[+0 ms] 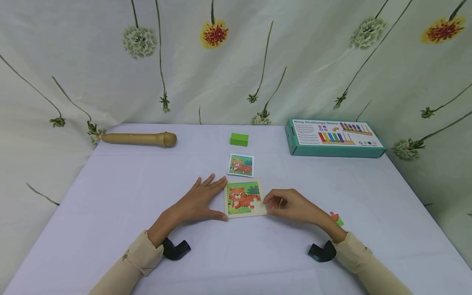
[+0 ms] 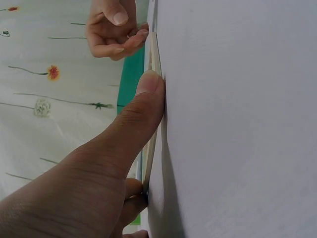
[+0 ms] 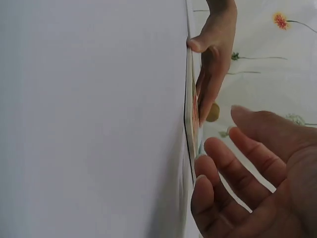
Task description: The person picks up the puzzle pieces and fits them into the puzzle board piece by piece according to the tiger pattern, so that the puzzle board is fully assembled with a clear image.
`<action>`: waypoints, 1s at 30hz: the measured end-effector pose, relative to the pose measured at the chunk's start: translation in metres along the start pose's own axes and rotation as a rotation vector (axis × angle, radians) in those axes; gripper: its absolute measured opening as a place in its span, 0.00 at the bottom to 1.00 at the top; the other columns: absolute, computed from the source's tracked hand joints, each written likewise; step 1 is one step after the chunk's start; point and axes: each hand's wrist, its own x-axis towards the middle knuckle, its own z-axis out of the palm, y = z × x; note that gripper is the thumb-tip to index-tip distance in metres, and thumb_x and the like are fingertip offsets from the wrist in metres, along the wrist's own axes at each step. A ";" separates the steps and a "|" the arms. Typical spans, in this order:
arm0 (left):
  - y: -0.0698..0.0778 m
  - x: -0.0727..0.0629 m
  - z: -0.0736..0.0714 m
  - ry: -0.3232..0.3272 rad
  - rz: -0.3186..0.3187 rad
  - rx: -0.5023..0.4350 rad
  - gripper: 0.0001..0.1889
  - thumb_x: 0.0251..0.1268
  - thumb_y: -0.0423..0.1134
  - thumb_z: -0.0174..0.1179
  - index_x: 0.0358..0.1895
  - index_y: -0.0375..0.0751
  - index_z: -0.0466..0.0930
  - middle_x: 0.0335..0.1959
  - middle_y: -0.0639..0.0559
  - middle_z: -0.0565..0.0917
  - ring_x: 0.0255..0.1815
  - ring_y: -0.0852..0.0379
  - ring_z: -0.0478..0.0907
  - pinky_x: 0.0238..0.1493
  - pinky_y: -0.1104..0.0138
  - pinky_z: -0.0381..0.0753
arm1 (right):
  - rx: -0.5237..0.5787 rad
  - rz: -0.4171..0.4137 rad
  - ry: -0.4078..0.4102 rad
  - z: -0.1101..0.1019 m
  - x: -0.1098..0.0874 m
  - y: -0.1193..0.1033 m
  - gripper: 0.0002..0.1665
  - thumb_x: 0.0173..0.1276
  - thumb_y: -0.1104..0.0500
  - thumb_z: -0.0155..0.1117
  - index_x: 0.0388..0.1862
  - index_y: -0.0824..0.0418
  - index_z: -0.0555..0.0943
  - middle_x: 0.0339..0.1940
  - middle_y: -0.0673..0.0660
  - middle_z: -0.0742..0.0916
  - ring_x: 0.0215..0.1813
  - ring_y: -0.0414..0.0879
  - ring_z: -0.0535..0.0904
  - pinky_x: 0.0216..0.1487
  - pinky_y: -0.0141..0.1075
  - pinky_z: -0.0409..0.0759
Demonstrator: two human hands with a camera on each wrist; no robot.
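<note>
A square wooden puzzle board with a tiger picture lies in front of me, with a bare gap at its lower right. My left hand holds the board's left side, thumb at the near corner and fingertips at the far one. Beside the right edge is my right hand, its fingers loosely bent and nothing between them and the thumb. By the right forearm lies a loose puzzle piece, orange and green, partly hidden. Just beyond the board is a small tiger picture card.
Farther back stands a green block. A teal Ring Challenge Game box sits at the back right, and a brown wooden stick with a rounded end at the back left. Everything is on a white-covered table before a flowered cloth.
</note>
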 end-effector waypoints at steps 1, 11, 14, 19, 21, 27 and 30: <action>0.000 0.000 0.000 -0.001 0.000 -0.001 0.59 0.41 0.70 0.67 0.76 0.48 0.51 0.77 0.56 0.52 0.79 0.48 0.36 0.75 0.46 0.33 | 0.003 0.004 0.003 -0.004 -0.005 0.003 0.13 0.62 0.59 0.69 0.46 0.55 0.82 0.35 0.47 0.84 0.38 0.43 0.76 0.39 0.33 0.78; 0.001 0.001 -0.001 -0.003 0.001 0.008 0.59 0.40 0.71 0.67 0.76 0.47 0.51 0.77 0.55 0.52 0.79 0.47 0.37 0.75 0.46 0.34 | -0.023 0.037 0.101 -0.043 -0.063 0.029 0.21 0.60 0.55 0.72 0.52 0.56 0.80 0.51 0.51 0.83 0.51 0.49 0.76 0.49 0.36 0.78; 0.001 0.001 -0.001 0.000 0.000 0.014 0.59 0.41 0.71 0.66 0.76 0.47 0.51 0.77 0.55 0.53 0.79 0.47 0.37 0.75 0.45 0.34 | -0.036 0.047 0.125 -0.051 -0.080 0.036 0.22 0.60 0.56 0.72 0.53 0.57 0.80 0.52 0.51 0.83 0.51 0.47 0.75 0.48 0.35 0.78; 0.002 0.001 -0.001 0.005 0.001 0.014 0.59 0.40 0.71 0.67 0.76 0.47 0.52 0.77 0.55 0.53 0.79 0.47 0.37 0.75 0.45 0.34 | -0.045 0.056 0.155 -0.060 -0.104 0.046 0.23 0.59 0.59 0.72 0.54 0.59 0.79 0.53 0.52 0.82 0.50 0.43 0.74 0.46 0.32 0.78; 0.002 0.000 -0.001 0.007 0.004 0.013 0.59 0.40 0.71 0.67 0.76 0.47 0.52 0.77 0.54 0.54 0.79 0.47 0.37 0.74 0.45 0.34 | -0.066 0.051 0.174 -0.062 -0.112 0.049 0.23 0.58 0.61 0.72 0.53 0.59 0.79 0.52 0.51 0.81 0.49 0.42 0.74 0.45 0.32 0.78; 0.001 0.000 -0.001 0.003 -0.001 0.016 0.59 0.41 0.71 0.66 0.76 0.47 0.52 0.77 0.55 0.53 0.79 0.47 0.37 0.75 0.45 0.34 | -0.143 0.068 0.223 -0.064 -0.129 0.055 0.23 0.57 0.64 0.72 0.52 0.55 0.80 0.51 0.47 0.81 0.47 0.38 0.73 0.43 0.31 0.76; 0.001 0.000 0.000 0.000 0.002 0.011 0.59 0.41 0.72 0.66 0.76 0.47 0.51 0.77 0.55 0.53 0.79 0.47 0.37 0.75 0.45 0.34 | -0.172 0.092 0.238 -0.064 -0.135 0.055 0.24 0.55 0.64 0.73 0.52 0.55 0.80 0.49 0.48 0.81 0.45 0.38 0.73 0.41 0.31 0.75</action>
